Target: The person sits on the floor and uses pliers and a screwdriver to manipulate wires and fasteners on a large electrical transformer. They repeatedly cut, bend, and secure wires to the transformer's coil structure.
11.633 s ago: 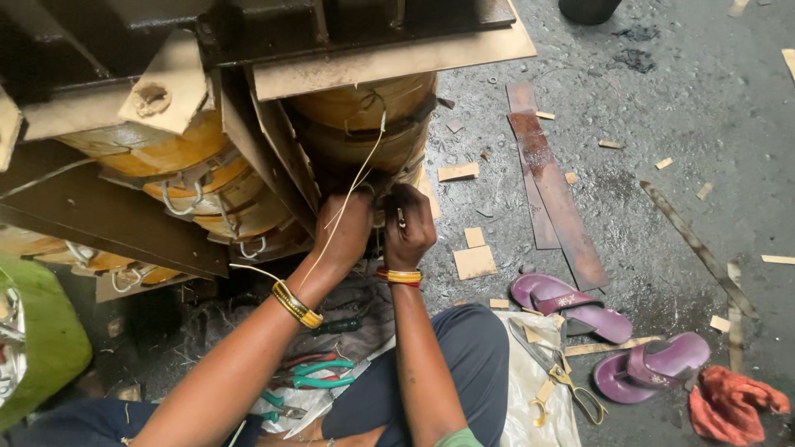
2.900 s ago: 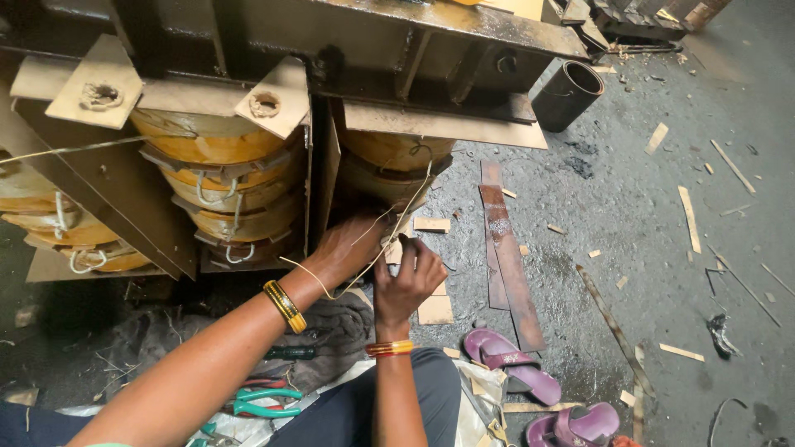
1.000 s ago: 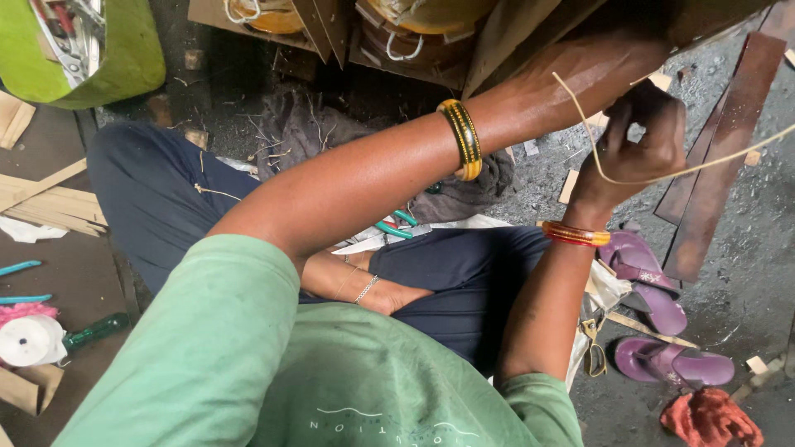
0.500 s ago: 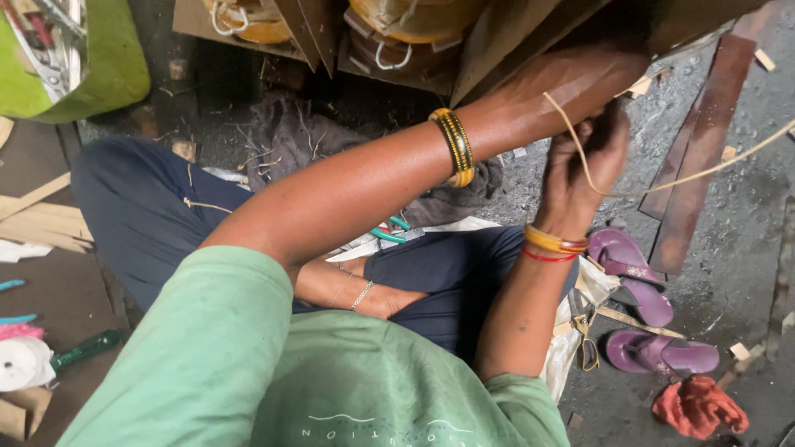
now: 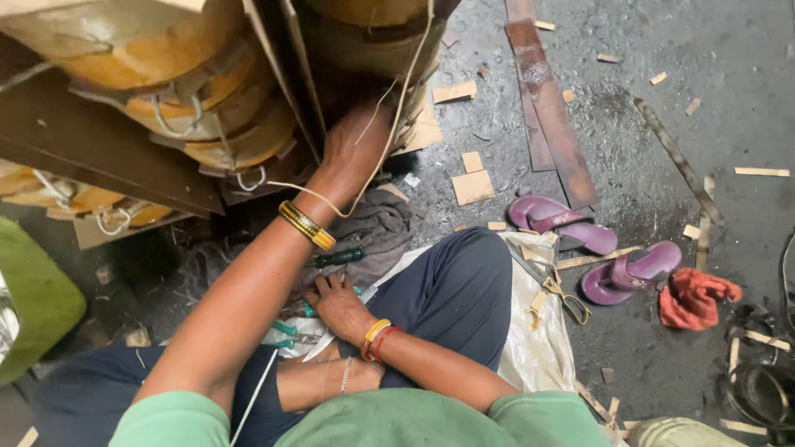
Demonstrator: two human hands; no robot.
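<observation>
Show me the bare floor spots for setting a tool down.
Barest: dark floor right of the rusty metal strips, above the purple sandals. Crowded: the lap, where the right hand rests among green-handled tools, and around the left hand under the yellow coils.

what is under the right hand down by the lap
The right hand rests on green-handled tools and a pale blade lying on white sheeting. The palm covers whatever else lies beneath.

A thin, pale tan cord [image 5: 396, 108] hangs slack from the top of the round yellow-wrapped coils [image 5: 240, 136], draping over the wrist (it loops near the bangles). Several green-handled tools [image 5: 335, 258] lie on the white sheet by the knee, one just beside grey cloth.
</observation>
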